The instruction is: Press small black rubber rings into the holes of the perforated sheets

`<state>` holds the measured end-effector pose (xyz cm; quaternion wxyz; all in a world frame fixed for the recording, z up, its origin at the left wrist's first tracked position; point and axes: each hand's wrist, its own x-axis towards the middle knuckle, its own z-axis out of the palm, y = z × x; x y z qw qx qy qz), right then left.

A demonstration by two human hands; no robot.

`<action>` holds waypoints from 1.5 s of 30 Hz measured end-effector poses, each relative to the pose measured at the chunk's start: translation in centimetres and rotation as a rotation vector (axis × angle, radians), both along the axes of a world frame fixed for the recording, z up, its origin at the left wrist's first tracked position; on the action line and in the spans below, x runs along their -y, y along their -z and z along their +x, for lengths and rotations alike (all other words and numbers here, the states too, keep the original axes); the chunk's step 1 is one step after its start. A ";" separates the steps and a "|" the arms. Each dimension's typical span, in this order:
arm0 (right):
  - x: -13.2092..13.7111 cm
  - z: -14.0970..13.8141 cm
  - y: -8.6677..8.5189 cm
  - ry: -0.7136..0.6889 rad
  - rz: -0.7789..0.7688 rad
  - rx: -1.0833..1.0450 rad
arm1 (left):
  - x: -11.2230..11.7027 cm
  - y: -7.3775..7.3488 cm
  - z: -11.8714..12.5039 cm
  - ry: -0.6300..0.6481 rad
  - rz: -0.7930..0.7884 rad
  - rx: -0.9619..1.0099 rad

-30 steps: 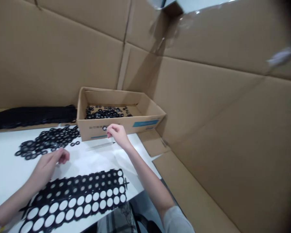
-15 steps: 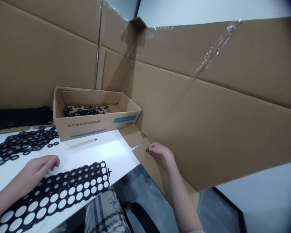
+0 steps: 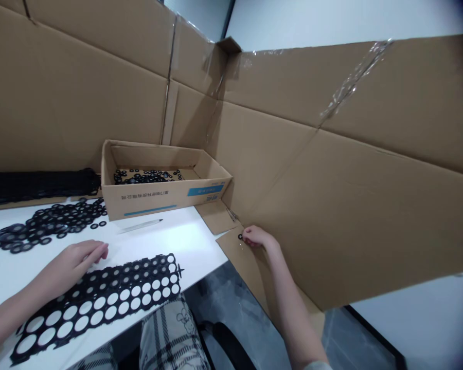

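Black ring (image 3: 240,237): 1 in hand; small, with a central hole; sits at the tips of the right hand's fingers, close over a flat cardboard offcut (image 3: 235,257); whether it touches the offcut cannot be told.

Right hand (image 3: 257,237): 1; closed in a pinch on the black ring, reaching past the table's right edge, just beside the cardboard wall panels (image 3: 351,205).

Left hand (image 3: 75,267): 1; open and relaxed, fingers loosely curved, holding nothing; rests on the white table (image 3: 189,246), just beside the perforated black sheet (image 3: 100,284).

Perforated black sheet: 1; lies flat, with rows of round holes.

Loose black rings (image 3: 50,222): too many to count; scattered on the table, between the left hand and the cardboard box (image 3: 146,205).

Cardboard box: 1; shallow, open-topped, blue label on its front wall.

Boxed black rings (image 3: 146,177): too many to count; spread across the box floor.

Pen (image 3: 141,226): 1; pale, dark-tipped, lying just in front of the box.

Black sheet bundle (image 3: 38,186): 1; left of the box.

Cardboard wall panels: several, joined with clear tape.
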<state>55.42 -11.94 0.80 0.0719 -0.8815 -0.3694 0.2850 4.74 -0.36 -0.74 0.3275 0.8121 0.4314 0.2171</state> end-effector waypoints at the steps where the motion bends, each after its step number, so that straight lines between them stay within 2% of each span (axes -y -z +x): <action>1: -0.1 -0.1 0.0 0.007 -0.013 0.015 | 0.0 0.0 0.1 0.000 0.004 -0.005; 5: -0.2 -0.2 0.1 0.018 -0.028 0.078 | 0.2 0.0 0.2 0.006 0.043 -0.004; 9: 0.3 -0.3 -0.2 -0.017 0.022 0.137 | 0.0 0.4 0.1 -0.002 0.045 -0.009; 15: 0.5 -2.4 -1.8 -0.147 0.123 0.170 | -0.3 0.8 0.0 0.041 0.066 -0.018; 18: -0.2 -5.2 -2.9 -0.254 0.179 0.150 | 0.1 0.6 0.4 0.143 0.047 -0.114; 21: -1.3 -9.5 -3.1 -0.431 0.241 0.093 | 0.8 0.6 1.1 0.202 0.045 -0.212; 25: -2.9 -16.6 -1.4 -0.806 0.338 -0.033 | 1.3 1.3 1.8 0.190 0.075 -0.273; 29: -4.4 -21.4 0.8 -0.973 0.430 -0.063 | 1.1 1.7 1.9 0.241 0.044 -0.249; 32: -5.5 -22.3 1.6 -0.979 0.373 -0.174 | 1.0 1.4 1.7 0.254 0.022 -0.199; 36: -7.3 -22.6 2.0 -0.884 0.281 -0.528 | 0.5 0.7 0.4 0.190 -0.090 -0.240; 39: -8.8 -23.7 2.2 -0.812 0.330 -0.783 | -0.3 0.2 -1.3 0.224 -0.158 -0.307; 41: -9.8 -24.9 2.4 -0.766 0.385 -0.923 | -0.7 -0.2 -2.2 0.203 -0.162 -0.331; 43: -10.6 -26.4 2.3 -0.732 0.442 -1.031 | -0.8 -0.8 -2.4 0.148 -0.123 -0.271; 45: -11.2 -27.8 2.0 -0.700 0.484 -1.122 | -0.8 -1.1 -1.7 0.126 -0.104 -0.131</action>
